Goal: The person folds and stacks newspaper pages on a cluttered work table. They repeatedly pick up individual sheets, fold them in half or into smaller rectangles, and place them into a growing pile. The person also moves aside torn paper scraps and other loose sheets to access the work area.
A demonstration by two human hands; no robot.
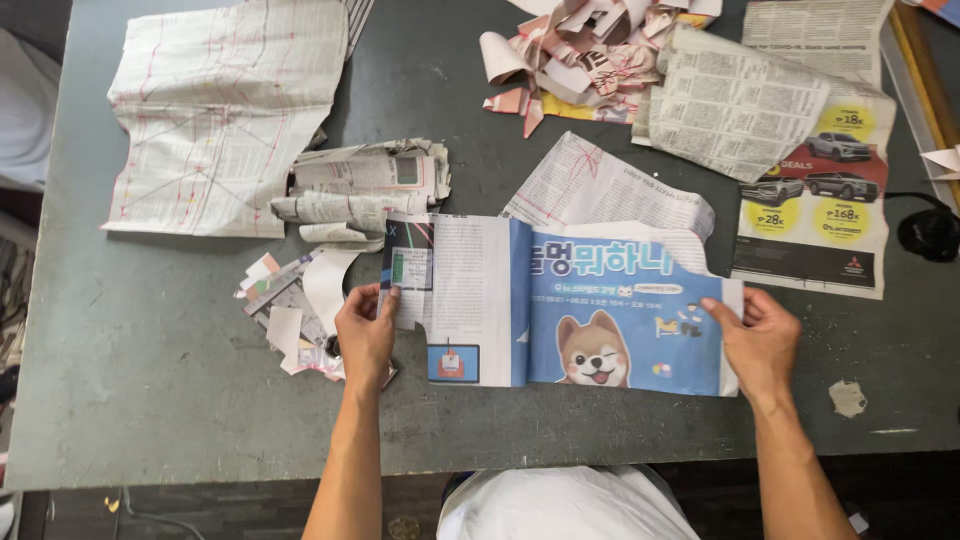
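Squarely between the hands, the blue newspaper sheet (560, 305) lay with its long axis from nine to three o'clock, left hand (366, 335) and right hand (760, 342) each pinching an end, equally near.

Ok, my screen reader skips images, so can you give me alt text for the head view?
Two bare hands, left hand and right hand, hold the ends of a folded newspaper sheet with a blue cartoon-dog advert flat on a grey table. More newspaper sheets and cut scraps lie around it.

Even, soft daylight over the grey surface (150, 380); shadows faint and short beneath the paper edges; no strong glare; focus sharp centrally; slight bending at far corners; near edge dim.
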